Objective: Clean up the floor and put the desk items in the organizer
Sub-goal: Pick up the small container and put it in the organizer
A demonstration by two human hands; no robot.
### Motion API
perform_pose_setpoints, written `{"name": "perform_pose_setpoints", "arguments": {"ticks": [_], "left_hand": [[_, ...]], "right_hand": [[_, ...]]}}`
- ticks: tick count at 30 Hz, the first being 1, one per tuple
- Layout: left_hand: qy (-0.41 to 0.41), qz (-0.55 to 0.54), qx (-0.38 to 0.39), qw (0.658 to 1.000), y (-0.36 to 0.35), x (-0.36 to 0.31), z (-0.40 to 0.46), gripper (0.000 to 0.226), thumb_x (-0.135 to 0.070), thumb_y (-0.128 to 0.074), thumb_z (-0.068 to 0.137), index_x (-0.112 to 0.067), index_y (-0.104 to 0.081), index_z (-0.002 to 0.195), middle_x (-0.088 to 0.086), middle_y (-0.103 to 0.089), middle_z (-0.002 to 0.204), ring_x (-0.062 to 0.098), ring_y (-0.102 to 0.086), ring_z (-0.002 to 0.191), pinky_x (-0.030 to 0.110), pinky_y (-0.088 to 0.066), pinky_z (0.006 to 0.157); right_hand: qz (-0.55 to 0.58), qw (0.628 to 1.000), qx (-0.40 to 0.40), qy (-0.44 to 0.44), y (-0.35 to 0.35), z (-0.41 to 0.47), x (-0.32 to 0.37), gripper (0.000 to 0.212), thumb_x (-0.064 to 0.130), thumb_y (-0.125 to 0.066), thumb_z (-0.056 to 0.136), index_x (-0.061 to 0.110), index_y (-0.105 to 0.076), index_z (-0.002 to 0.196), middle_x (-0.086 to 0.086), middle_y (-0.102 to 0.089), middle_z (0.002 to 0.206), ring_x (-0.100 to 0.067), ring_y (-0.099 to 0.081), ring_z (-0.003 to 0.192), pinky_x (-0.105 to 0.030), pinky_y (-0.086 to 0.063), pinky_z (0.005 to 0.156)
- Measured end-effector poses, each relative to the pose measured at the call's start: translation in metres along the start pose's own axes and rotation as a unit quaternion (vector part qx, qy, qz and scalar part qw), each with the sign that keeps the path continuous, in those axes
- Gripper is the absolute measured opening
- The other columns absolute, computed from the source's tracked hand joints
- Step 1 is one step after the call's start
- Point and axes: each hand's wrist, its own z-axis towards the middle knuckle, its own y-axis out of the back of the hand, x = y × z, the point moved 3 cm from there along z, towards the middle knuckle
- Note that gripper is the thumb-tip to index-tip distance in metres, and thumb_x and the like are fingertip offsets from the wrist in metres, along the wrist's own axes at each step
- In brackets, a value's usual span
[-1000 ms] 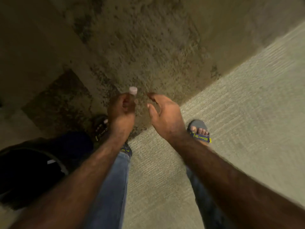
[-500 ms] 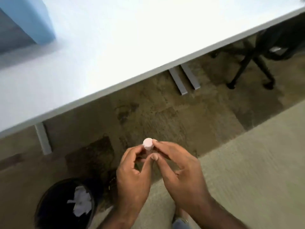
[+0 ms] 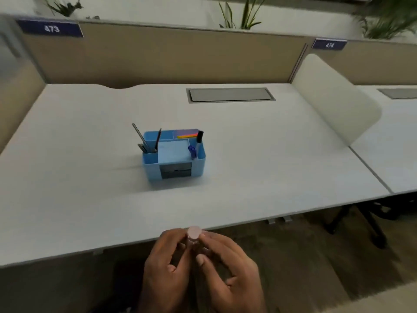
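My left hand (image 3: 165,269) and my right hand (image 3: 230,265) together hold a small pink-capped cylinder (image 3: 194,233) upright, just in front of the white desk's (image 3: 270,168) near edge. A blue desk organizer (image 3: 174,152) stands in the middle of the desk, well beyond my hands. It holds pens (image 3: 146,141) in its left compartment, a pale blue pad in the middle, colourful sticky notes (image 3: 186,134) at the back and a blue and a black marker (image 3: 196,143) on the right.
Beige partition panels (image 3: 171,55) with number tags close the desk at the back. A grey cable hatch (image 3: 230,94) sits behind the organizer. A white divider (image 3: 334,96) stands on the right. A chair base (image 3: 361,222) and brown carpet lie under the desk.
My view has risen from the floor and bin to the desktop. Both hands have come up with the pink-capped item, from below the desk to its front edge.
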Motion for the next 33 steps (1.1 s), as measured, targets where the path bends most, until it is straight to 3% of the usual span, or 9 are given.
{"name": "perform_pose_setpoints", "arguments": {"ticks": [4,8,10,12,16,19,23,29,33], "left_hand": [[-0.002,0.019,-0.014,1.0,0.038,-0.004,0.039,0.03,-0.032,-0.075,0.088,-0.043,-0.067,0.114,-0.023,-0.064,0.115,0.0,-0.063,0.106,0.005,-0.053,0.076],[0.003,0.05,-0.032,0.998,0.058,-0.006,0.078,0.036,-0.046,-0.069,0.082,-0.043,-0.063,0.117,-0.024,-0.061,0.12,-0.003,-0.064,0.097,-0.004,-0.048,0.068],[0.01,0.057,-0.044,0.997,0.063,-0.008,0.096,0.039,-0.048,-0.068,0.08,-0.047,-0.059,0.118,-0.025,-0.058,0.122,-0.008,-0.061,0.096,-0.003,-0.046,0.061],[0.018,0.06,-0.054,0.997,0.065,-0.007,0.113,0.04,-0.047,-0.067,0.081,-0.044,-0.062,0.121,-0.021,-0.061,0.124,-0.006,-0.063,0.098,-0.001,-0.044,0.069],[0.028,0.074,-0.073,0.994,0.062,0.001,0.152,0.041,-0.033,-0.074,0.088,-0.027,-0.068,0.128,-0.008,-0.068,0.129,0.01,-0.067,0.109,0.016,-0.052,0.091],[0.035,0.091,-0.097,0.99,0.057,0.005,0.179,0.041,-0.021,-0.078,0.089,-0.02,-0.069,0.129,-0.003,-0.07,0.13,0.015,-0.069,0.113,0.024,-0.056,0.097],[0.066,0.099,-0.135,0.984,0.052,0.011,0.2,0.042,-0.017,-0.08,0.086,-0.019,-0.069,0.127,-0.001,-0.071,0.128,0.019,-0.07,0.113,0.036,-0.06,0.1],[0.145,0.12,-0.14,0.972,0.04,0.022,0.217,0.044,-0.013,-0.078,0.088,-0.016,-0.067,0.131,0.002,-0.069,0.132,0.021,-0.069,0.115,0.041,-0.06,0.1],[0.193,0.125,-0.161,0.96,0.038,0.025,0.221,0.049,-0.02,-0.082,0.085,-0.02,-0.067,0.132,-0.001,-0.068,0.132,0.016,-0.068,0.109,0.032,-0.061,0.093]], "right_hand": [[-0.018,0.998,0.055,0.02,-0.023,0.034,0.032,0.052,0.012,-0.082,0.088,0.029,-0.069,0.135,0.02,-0.065,0.14,-0.005,-0.063,0.131,-0.024,-0.056,0.104],[-0.029,0.991,0.126,-0.028,-0.049,0.066,0.045,0.066,0.035,-0.081,0.09,0.066,-0.048,0.139,0.045,-0.047,0.146,0.012,-0.053,0.133,-0.009,-0.05,0.103],[-0.037,0.987,0.151,-0.046,-0.059,0.082,0.046,0.069,0.045,-0.078,0.09,0.075,-0.038,0.138,0.054,-0.037,0.145,0.02,-0.047,0.132,-0.001,-0.045,0.1],[-0.043,0.982,0.176,-0.056,-0.068,0.1,0.046,0.071,0.052,-0.075,0.09,0.079,-0.03,0.139,0.06,-0.028,0.143,0.026,-0.042,0.131,0.003,-0.041,0.097],[-0.031,0.976,0.212,-0.049,-0.084,0.14,0.038,0.076,0.055,-0.074,0.091,0.07,-0.026,0.148,0.057,-0.026,0.148,0.021,-0.042,0.135,0.002,-0.04,0.101],[-0.025,0.97,0.239,-0.043,-0.093,0.167,0.025,0.079,0.058,-0.072,0.091,0.069,-0.022,0.15,0.054,-0.023,0.152,0.019,-0.039,0.139,-0.006,-0.04,0.109],[-0.027,0.959,0.279,-0.05,-0.101,0.199,0.007,0.079,0.061,-0.07,0.091,0.08,-0.014,0.142,0.063,-0.017,0.145,0.02,-0.036,0.138,0.005,-0.03,0.102],[-0.003,0.936,0.347,-0.054,-0.11,0.234,-0.022,0.078,0.064,-0.071,0.089,0.076,-0.019,0.145,0.05,-0.024,0.156,0.008,-0.036,0.147,-0.024,-0.041,0.121],[0.007,0.929,0.37,-0.027,-0.107,0.248,-0.03,0.075,0.064,-0.071,0.09,0.072,-0.024,0.147,0.052,-0.024,0.153,0.015,-0.032,0.146,-0.02,-0.037,0.123]]}}
